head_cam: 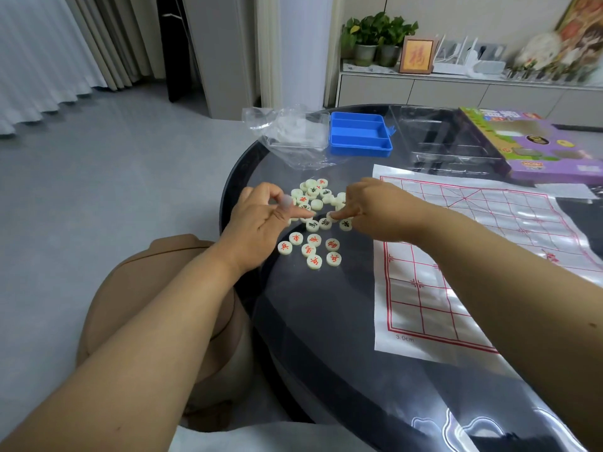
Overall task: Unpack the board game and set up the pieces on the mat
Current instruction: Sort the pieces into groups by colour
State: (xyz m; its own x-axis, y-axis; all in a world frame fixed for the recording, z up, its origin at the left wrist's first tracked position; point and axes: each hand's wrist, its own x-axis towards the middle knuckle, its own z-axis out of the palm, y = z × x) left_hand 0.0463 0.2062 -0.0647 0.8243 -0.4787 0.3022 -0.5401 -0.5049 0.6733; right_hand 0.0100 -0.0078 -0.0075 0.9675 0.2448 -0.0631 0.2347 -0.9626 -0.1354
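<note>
Several cream round game pieces (314, 194) with red or black characters lie in a loose pile on the dark round table (310, 321). Nearer me, a group of red-marked pieces (314, 240) lies face up. My left hand (257, 223) rests at the pile's left edge, its fingertips touching pieces. My right hand (375, 207) reaches in from the right, and its index fingertip presses on one piece (332, 218) in a short row of black-marked pieces. The white mat (456, 256) with a red grid lies to the right, and no pieces are on it.
Behind the pile lie an empty blue plastic box (359, 135) and a crumpled clear bag (293, 135). A clear plastic tray (440, 138) and the purple game box (538, 148) sit at the back right. My knees are at the table's left edge.
</note>
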